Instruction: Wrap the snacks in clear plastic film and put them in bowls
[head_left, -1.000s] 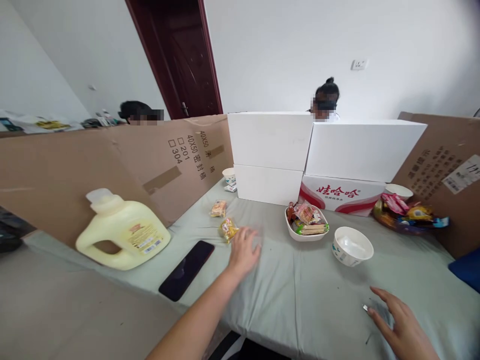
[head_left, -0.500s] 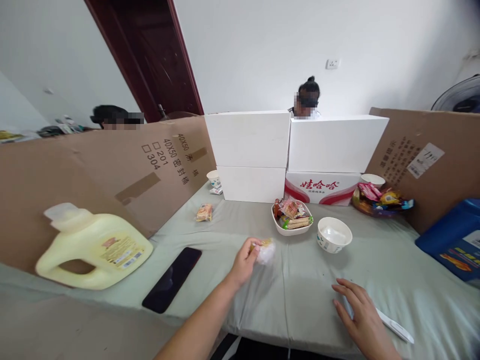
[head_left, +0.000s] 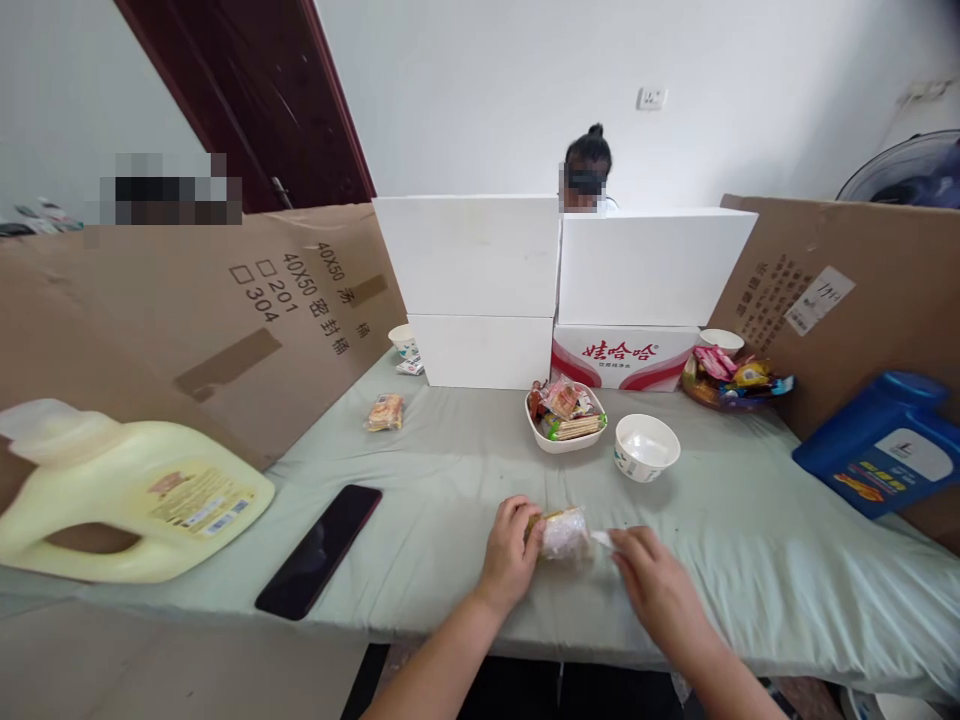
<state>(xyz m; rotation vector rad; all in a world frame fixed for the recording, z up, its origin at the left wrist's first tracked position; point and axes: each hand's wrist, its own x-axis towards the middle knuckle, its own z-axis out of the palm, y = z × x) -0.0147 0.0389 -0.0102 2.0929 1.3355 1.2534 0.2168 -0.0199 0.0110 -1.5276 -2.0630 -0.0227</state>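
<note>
My left hand [head_left: 514, 550] is closed round one end of a small snack packet [head_left: 566, 533] in clear, crinkled plastic, held low over the near part of the table. Yellowish-brown shows along its top edge. From the right, my closed right hand [head_left: 649, 580] brings the pale tip of a slim white knife-like tool [head_left: 601, 538] up to the packet's free end. Most of that tool is hidden by my fingers, and whether the tip has gone into the plastic I cannot tell.
Beyond my hands stand a white bowl [head_left: 647, 447] and a square dish [head_left: 568, 440] of wrapped snacks. A phone [head_left: 319, 552], a yellow jug [head_left: 142, 500] and another snack packet [head_left: 385, 412] lie leftward. White boxes [head_left: 480, 260] stand behind; a blue bottle [head_left: 885, 445] is rightward.
My right hand has picked up the white tool from the table and moved left to the packet. My left hand has brought the packet slightly right and nearer. The view has shifted.
</note>
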